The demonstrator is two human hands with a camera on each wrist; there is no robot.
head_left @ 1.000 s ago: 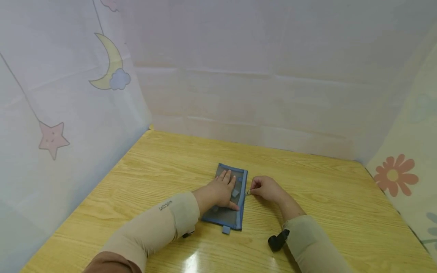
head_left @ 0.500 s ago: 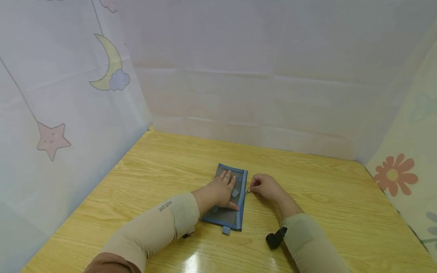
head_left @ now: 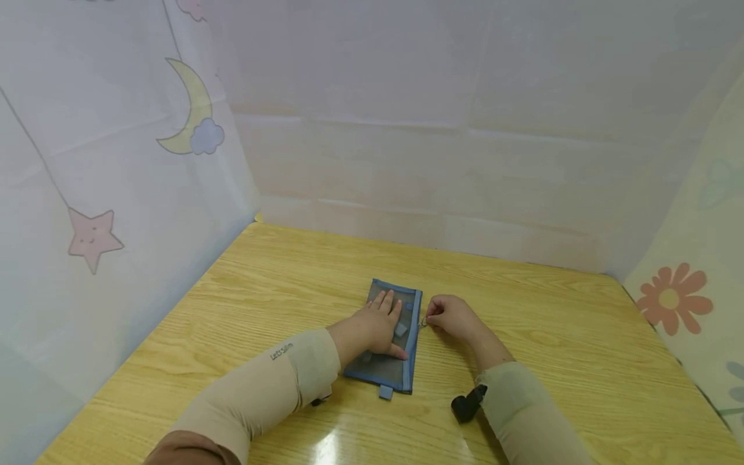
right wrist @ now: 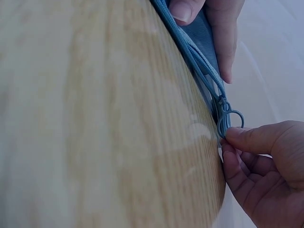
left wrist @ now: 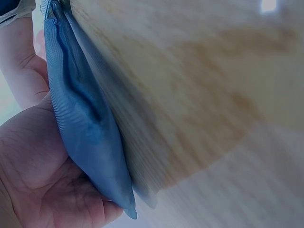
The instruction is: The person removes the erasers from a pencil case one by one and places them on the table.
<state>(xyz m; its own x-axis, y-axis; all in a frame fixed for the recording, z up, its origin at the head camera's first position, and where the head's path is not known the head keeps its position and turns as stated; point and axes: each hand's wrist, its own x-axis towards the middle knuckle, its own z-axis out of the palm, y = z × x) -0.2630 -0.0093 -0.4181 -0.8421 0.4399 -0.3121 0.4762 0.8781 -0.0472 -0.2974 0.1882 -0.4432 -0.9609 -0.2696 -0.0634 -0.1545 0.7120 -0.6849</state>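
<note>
A blue mesh zip pouch [head_left: 378, 369] lies on the table, its zipped edge toward the right. My left hand [head_left: 372, 328] presses flat on it with fingers spread, covering much of the mesh. Beside the zipped edge, my right hand [head_left: 457, 319] pinches the zip's ring pull [right wrist: 242, 119] between thumb and fingers. In the right wrist view the zip's two edges stand apart between the pull and my left thumb [right wrist: 183, 10]. The left wrist view shows the pouch's side [left wrist: 97, 147] bulging over the table next to my palm.
The pouch rests on a wood-grain table [head_left: 279, 271]. A small blue tab [head_left: 385, 392] sticks out from its near end. Printed sheets hang behind and at both sides, with a moon [head_left: 194, 103] and a flower [head_left: 671, 298]. A black wrist camera [head_left: 467, 407] sits on my right sleeve.
My right hand has shifted slightly toward the pouch's far end, along the zip, still pinching the ring pull. My left hand and the pouch have stayed in place.
</note>
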